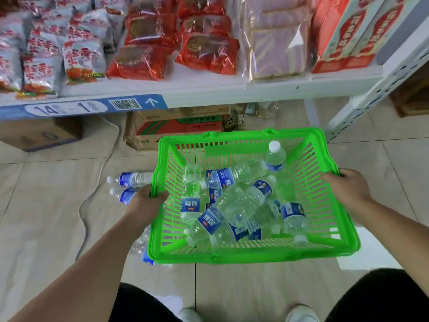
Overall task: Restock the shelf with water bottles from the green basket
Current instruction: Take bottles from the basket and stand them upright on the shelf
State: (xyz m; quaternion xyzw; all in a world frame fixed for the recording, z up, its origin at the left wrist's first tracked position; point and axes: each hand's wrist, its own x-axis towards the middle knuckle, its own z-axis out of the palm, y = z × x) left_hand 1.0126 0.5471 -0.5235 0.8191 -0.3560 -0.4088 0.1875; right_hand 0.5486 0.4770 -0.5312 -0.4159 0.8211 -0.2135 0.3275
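Gripping basket (255, 254) rims w/ left hand (148, 202) + right hand (348, 185); keep level, park near shelf (197, 89) b4 grabbing bottles (234, 205).

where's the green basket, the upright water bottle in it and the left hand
green basket (255, 253): head view, on the near rim
upright water bottle (275, 159): head view, on the clear shoulder below the cap
left hand (148, 203): head view, on the back of the hand

Small grocery shop, or its stockroom. White metal shelf (209, 89) packed with rows of red-and-white snack bags (79, 54), red foil packets (144, 61), red printed cartons (348, 36). Blue shelf-edge strip (125, 104) with barcode, number, arrow. Brown cardboard cases (144, 140) underneath on beige tiled floor (51, 187). Green slatted plastic shopping basket (232, 254) holds identical blue-labelled clear water bottles (234, 205).
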